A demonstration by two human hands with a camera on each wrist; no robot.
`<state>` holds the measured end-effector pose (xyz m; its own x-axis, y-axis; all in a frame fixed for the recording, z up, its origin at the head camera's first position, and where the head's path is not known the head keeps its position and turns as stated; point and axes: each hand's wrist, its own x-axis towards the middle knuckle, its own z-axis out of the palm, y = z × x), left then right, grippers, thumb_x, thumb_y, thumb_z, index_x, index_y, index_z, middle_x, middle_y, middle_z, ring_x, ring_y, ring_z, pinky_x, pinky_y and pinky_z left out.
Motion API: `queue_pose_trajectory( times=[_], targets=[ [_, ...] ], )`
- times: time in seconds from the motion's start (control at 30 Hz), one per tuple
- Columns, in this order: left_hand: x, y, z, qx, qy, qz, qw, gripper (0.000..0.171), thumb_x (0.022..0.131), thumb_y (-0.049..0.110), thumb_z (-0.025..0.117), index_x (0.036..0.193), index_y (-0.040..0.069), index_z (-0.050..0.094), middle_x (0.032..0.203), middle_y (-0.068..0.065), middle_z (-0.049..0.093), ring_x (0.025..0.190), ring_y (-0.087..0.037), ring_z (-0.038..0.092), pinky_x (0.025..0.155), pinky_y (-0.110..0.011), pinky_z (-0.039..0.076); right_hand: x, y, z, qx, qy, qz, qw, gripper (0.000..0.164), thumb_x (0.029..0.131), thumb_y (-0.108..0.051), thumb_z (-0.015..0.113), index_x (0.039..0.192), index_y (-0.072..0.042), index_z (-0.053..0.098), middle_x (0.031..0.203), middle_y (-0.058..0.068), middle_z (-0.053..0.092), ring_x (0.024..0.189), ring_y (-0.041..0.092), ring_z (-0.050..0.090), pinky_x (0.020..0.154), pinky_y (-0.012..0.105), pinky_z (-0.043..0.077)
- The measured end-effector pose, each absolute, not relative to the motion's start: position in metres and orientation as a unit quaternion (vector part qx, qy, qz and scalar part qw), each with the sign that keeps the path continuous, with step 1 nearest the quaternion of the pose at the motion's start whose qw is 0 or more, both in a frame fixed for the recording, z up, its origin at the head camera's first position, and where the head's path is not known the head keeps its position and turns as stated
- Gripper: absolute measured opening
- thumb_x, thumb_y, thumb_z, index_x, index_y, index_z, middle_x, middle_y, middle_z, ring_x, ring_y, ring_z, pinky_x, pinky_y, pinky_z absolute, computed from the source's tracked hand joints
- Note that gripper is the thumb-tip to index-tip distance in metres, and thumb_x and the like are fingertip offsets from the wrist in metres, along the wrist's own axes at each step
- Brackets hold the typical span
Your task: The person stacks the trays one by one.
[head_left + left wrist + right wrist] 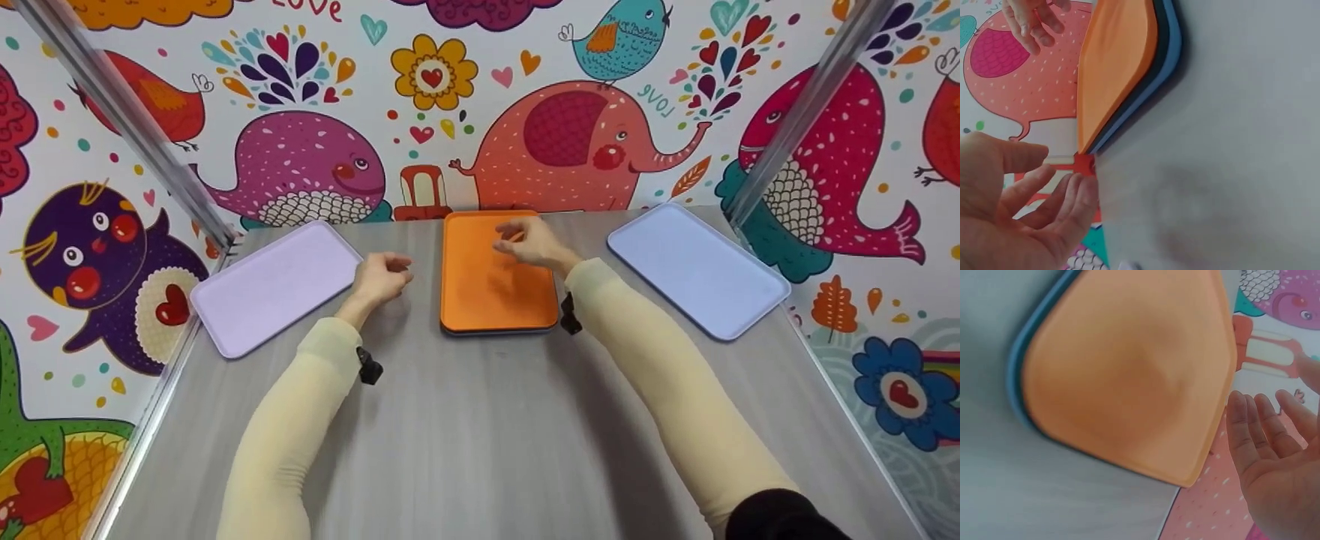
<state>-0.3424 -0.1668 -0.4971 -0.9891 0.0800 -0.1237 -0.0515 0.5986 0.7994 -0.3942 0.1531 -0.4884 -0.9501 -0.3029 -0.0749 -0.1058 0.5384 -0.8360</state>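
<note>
Place: booth-like work area, exact kind unclear
Walls (480,150): cartoon-animal print, top and both sides
Posts (135,120): metal, upper left and upper right
Table (450,450): grey, lower centre

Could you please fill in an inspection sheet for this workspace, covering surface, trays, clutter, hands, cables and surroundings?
Surface: grey wood-grain table.
Trays: orange tray tops a stack, with a dark layer and blue tray beneath; lilac tray angled at left, periwinkle tray angled at right.
Clutter: nothing seen.
Left hand: between lilac and orange trays, holding nothing.
Right hand: above orange tray, holding nothing.
Cables: nothing seen.
Surroundings: cartoon-printed wall, metal rails.
</note>
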Motion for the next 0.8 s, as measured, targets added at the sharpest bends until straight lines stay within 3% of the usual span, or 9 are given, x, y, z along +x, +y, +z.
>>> queue_pose_trajectory(
  times=[0.17, 0.63, 0.8],
  targets=[
    [-0.34, -0.19, -0.485, 0.006, 0.9, 0.432, 0.059, 0.039, 0.102, 0.015, 0.065, 0.137, 0.0, 0.067, 0.129, -0.02, 0.069, 0.104, -0.029, 0.069, 0.086, -0.038, 0.062, -0.395, 0.138, -0.481, -0.129, 0.863, -0.477, 0.106, 0.05, 0.098, -0.029, 0.078, 0.141, -0.007, 0.066, 0.129, 0.013, 0.067, 0.108, 0.035, 0.069, 0.086, 0.037, 0.062],
    [-0.325, -0.238, -0.466, -0.017, 0.899, 0.437, 0.031, 0.041, 0.102, 0.019, 0.065, 0.137, -0.002, 0.066, 0.127, -0.023, 0.069, 0.102, -0.028, 0.068, 0.075, -0.024, 0.059, -0.397, 0.103, -0.469, -0.152, 0.849, -0.49, 0.128, 0.053, 0.097, -0.031, 0.079, 0.143, -0.011, 0.065, 0.143, 0.019, 0.061, 0.109, 0.029, 0.067, 0.091, 0.04, 0.061],
    [-0.319, -0.255, -0.46, -0.027, 0.901, 0.432, 0.024, 0.042, 0.102, 0.02, 0.066, 0.138, -0.002, 0.066, 0.129, -0.025, 0.068, 0.104, -0.028, 0.067, 0.076, -0.027, 0.062, -0.395, 0.091, -0.471, -0.159, 0.84, -0.501, 0.135, 0.057, 0.095, -0.032, 0.081, 0.145, -0.01, 0.063, 0.142, 0.014, 0.061, 0.112, 0.026, 0.068, 0.092, 0.04, 0.061]
  ],
)
